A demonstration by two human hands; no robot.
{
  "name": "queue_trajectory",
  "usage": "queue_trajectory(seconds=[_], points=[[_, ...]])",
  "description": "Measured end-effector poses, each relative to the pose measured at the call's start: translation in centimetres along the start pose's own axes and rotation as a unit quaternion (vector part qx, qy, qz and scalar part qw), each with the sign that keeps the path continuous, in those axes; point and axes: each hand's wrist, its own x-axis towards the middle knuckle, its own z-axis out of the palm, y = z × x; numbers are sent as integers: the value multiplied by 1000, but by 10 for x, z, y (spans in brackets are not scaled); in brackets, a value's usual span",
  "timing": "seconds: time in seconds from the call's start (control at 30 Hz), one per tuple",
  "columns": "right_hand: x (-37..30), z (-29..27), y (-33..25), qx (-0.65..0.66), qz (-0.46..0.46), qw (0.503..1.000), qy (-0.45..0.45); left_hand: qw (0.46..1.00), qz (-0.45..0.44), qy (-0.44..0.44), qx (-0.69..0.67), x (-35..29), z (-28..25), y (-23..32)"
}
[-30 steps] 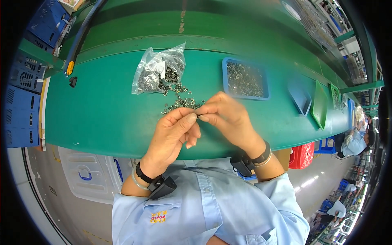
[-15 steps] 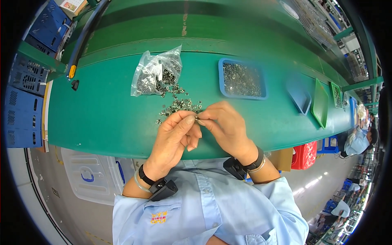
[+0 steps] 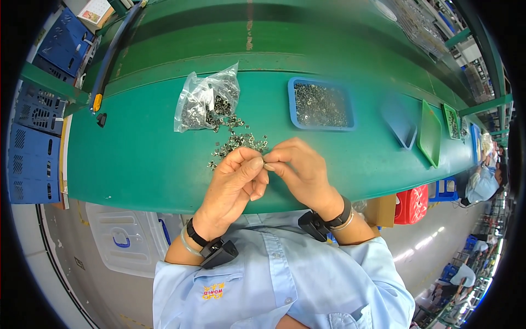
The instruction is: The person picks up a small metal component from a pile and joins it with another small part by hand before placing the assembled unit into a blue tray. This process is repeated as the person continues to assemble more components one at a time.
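My left hand [image 3: 236,180] and my right hand [image 3: 302,171] meet fingertip to fingertip above the near part of the green table. Thumbs and forefingers pinch a small metal part between them, and the fingers cover nearly all of it. Just beyond my left hand lies a loose pile of small shiny metal parts [image 3: 239,141]. It trails back to the mouth of a clear plastic bag [image 3: 192,107], which holds more of them. A blue tray [image 3: 323,128] filled with similar small metal pieces sits farther back, to the right of the pile.
On the right of the table [image 3: 137,164] are an empty-looking blue tray [image 3: 399,129], a green tray [image 3: 430,134] and a smaller green tray [image 3: 451,122]. Blue crates [image 3: 34,159] stand at the left. Below the edge are a clear lidded box [image 3: 123,236] and a red container [image 3: 411,205].
The pinching fingertips have shifted slightly, and the small metal part shows less between them. Both hands stay together in nearly the same place. The whole view has moved a little.
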Motion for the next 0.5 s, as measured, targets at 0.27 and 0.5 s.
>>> queue_trajectory(seconds=[0.27, 0.5], points=[[-7, 4, 0, 28, 45, 998, 25, 999, 3, 3, -34, 1, 2, -6], [-8, 5, 4, 51, 60, 996, 41, 1000, 15, 3, -19, 2, 9, -6]])
